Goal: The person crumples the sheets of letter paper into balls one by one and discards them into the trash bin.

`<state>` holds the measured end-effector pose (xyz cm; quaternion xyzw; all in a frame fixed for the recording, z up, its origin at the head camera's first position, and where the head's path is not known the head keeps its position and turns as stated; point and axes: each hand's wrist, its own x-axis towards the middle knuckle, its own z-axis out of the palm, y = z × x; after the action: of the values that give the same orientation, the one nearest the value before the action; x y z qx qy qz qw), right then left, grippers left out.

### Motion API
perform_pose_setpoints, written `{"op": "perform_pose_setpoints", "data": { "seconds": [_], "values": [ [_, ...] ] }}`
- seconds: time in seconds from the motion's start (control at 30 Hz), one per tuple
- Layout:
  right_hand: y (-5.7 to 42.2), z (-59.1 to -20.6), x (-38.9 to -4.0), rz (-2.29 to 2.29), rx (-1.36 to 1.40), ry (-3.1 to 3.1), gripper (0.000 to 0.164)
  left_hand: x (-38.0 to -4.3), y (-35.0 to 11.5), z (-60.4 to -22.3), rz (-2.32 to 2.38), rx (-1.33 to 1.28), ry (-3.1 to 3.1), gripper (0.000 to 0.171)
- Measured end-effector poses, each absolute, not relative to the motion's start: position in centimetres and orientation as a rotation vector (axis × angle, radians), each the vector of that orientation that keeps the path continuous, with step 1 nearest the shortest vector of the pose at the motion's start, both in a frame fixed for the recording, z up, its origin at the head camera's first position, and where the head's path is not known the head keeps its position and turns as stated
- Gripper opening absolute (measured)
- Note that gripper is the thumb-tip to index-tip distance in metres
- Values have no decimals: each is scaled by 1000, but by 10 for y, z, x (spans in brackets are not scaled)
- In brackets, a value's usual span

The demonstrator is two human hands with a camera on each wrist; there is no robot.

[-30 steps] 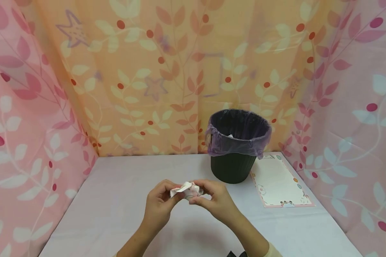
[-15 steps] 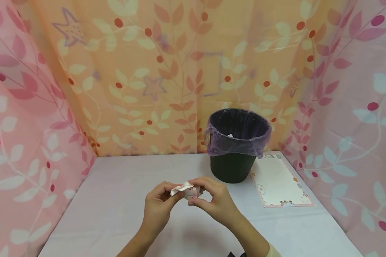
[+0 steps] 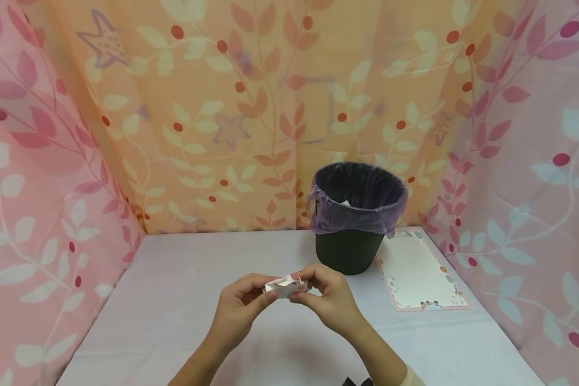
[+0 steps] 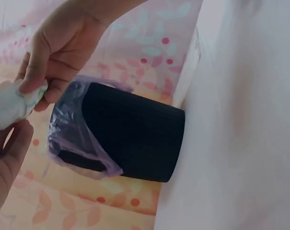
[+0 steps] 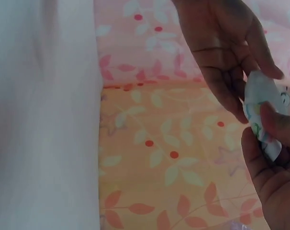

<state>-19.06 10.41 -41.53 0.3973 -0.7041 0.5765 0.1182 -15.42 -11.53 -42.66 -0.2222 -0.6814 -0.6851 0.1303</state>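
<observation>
A crumpled piece of paper [image 3: 286,288], white with bits of colored print, is held up in front of the body between both hands. My left hand [image 3: 236,311] pinches its left end between thumb and fingers. At the other end, my right hand [image 3: 332,301] grips it with thumb below and fingers above. In the left wrist view the paper [image 4: 11,105] is a rounded, wrinkled wad. Green and pink print shows on the paper [image 5: 257,112] in the right wrist view, where the fingers partly cover it.
A dark bin [image 3: 349,249] with a purple liner [image 3: 338,220] stands behind the right hand; a white scrap [image 3: 346,203] shows inside. Right of it lies a sheet with a decorated border [image 3: 422,276]. A black object [image 3: 357,382] pokes in at the bottom edge. Patterned curtains [image 3: 212,134] surround the white table [image 3: 183,268].
The paper has turned in the hands, so more of its plain white side faces the head camera. Both hands have shifted a little to the right with it.
</observation>
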Motion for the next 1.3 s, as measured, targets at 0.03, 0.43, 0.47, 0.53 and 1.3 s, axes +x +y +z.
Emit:
{"op": "perform_pose_setpoints", "data": {
  "seconds": [0.03,0.43,0.47,0.53,1.3],
  "values": [
    [105,-416,-191,1770,1158,-2056,27,-155,-117,-427,-1989,-680,-1984,16],
    [102,-426,-194,2529,1135,-1884,18,-160,-115,-429,-2303,-558,-1872,8],
    [102,-425,-194,2495,1077,-1917,17,-159,-113,-429,-2224,-544,-1890,15],
    [102,-424,-195,2435,945,-1992,20,-158,-108,-431,-1982,-555,-1945,32],
    [84,-426,-182,2527,401,-2056,21,-160,-87,-448,-1198,-849,-1655,33]
  ]
}}
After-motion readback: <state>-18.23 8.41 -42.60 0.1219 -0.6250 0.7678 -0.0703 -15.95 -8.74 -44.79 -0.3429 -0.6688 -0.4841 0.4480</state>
